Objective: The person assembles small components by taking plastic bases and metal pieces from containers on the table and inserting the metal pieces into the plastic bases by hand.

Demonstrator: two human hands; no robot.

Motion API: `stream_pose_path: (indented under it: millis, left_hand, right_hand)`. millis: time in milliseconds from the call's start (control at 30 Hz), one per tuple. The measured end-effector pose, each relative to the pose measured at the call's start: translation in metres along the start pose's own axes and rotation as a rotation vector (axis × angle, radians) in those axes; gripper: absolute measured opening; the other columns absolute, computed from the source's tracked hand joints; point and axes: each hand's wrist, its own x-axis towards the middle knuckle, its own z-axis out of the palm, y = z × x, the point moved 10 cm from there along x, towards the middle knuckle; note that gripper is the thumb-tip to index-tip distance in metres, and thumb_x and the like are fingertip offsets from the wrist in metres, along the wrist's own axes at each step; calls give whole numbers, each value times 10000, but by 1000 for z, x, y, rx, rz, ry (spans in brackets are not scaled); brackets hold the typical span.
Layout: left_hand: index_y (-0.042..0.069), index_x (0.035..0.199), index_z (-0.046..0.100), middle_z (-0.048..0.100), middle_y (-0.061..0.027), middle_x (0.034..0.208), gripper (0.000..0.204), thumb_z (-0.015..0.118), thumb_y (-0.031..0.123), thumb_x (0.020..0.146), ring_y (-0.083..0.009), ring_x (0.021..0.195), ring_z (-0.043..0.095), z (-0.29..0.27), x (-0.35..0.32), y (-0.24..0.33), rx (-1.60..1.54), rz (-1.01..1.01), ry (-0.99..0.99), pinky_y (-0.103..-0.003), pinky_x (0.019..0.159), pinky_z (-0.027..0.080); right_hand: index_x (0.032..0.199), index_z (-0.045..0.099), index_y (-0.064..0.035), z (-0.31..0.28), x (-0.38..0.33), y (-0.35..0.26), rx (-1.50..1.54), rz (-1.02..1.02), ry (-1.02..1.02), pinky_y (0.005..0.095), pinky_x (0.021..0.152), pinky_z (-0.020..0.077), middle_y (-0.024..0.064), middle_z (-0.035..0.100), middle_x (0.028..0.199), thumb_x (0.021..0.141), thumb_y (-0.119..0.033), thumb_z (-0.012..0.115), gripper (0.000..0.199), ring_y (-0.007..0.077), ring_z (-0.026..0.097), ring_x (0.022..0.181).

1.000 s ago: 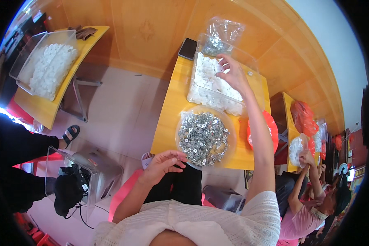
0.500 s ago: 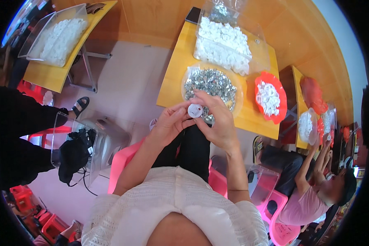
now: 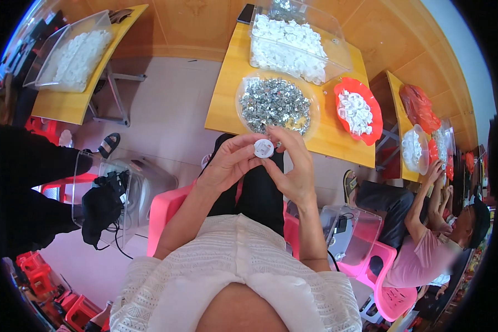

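A small white round plastic piece point(image 3: 263, 148) sits between my two hands, just in front of the table's near edge. My left hand point(image 3: 230, 164) pinches it from the left side with thumb and fingers. From the right, my right hand point(image 3: 294, 172) curls around it, thumb at its lower edge and fingers bent near its top. Details on the face of the piece are too small to make out. Just beyond my fingers is a clear round tray point(image 3: 241, 110) filled with small shiny metal parts.
On the yellow table point(image 3: 221, 105) stand a clear bin point(image 3: 337, 58) of white plastic parts and a red scalloped dish point(image 3: 375, 124) holding white pieces. At right, a person in pink point(image 3: 418, 257) works at another table. A clear box with a black cap point(image 3: 100, 209) stands at left.
The white piece shows a different face, with a dark mark no longer visible. My right fingers have shifted slightly around it. The table and trays appear a little higher and further left in view.
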Motion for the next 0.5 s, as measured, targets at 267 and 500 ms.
stream_pose_path:
  millis: [267, 500]
  left_hand:
    - [12, 1095, 550, 575, -99, 1079, 232, 522, 76, 873, -167, 994, 561, -6, -2, -3, 48, 12, 22, -298, 861, 469]
    - [45, 1067, 537, 565, -155, 1087, 195, 519, 83, 876, -203, 984, 570, -23, -14, 4, 38, 23, 146, -299, 857, 475]
  right_hand:
    - [1129, 524, -38, 4, -12, 1, -142, -65, 69, 304, 740, 466, 117, 555, 1057, 623, 44, 702, 543, 230, 554, 918]
    - [1046, 565, -27, -42, -23, 93, -144, 230, 255, 327, 705, 467, 135, 588, 959, 704, -10, 644, 350, 260, 584, 843]
